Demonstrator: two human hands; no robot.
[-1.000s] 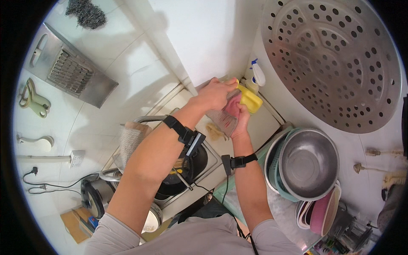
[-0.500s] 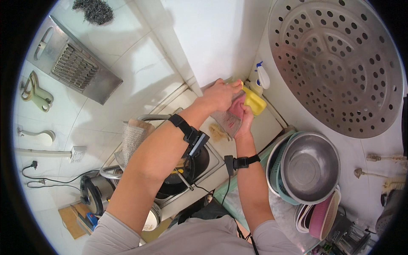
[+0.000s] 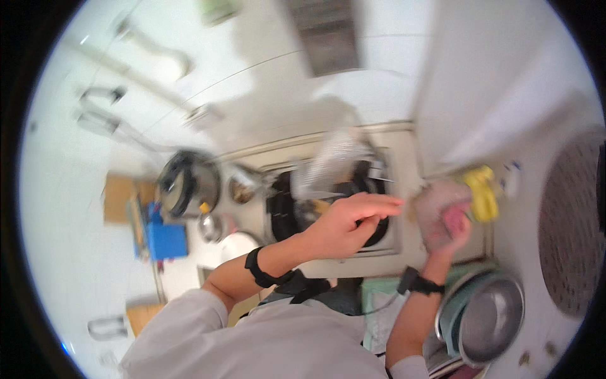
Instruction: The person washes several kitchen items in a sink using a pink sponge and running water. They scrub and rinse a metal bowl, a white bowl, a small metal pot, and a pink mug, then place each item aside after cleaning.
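My right hand (image 3: 462, 235) grips a greyish-pink cloth (image 3: 434, 205) that spreads over the counter at the right of the sink. To its left, over the sink's front right part, my left hand (image 3: 355, 224) is empty, its fingers stretched out toward the right. A yellow jug-like bottle (image 3: 483, 194) stands just beyond the cloth, next to the wall. Black cookware (image 3: 284, 202) sits in the sink, partly hidden by my left hand. A silvery textured cloth (image 3: 331, 161) hangs over the back of the sink. Motion blurs the picture.
Stacked basins with a steel bowl (image 3: 492, 319) on top stand at the right front. A large perforated steamer plate (image 3: 574, 221) hangs on the right wall. A dark-lidded cooker (image 3: 189, 183) and a blue box-like thing (image 3: 168, 232) are at the left.
My left hand has let go of the cloth and moved left and down, over the sink. The right hand still holds the cloth. The view has turned toward the left.
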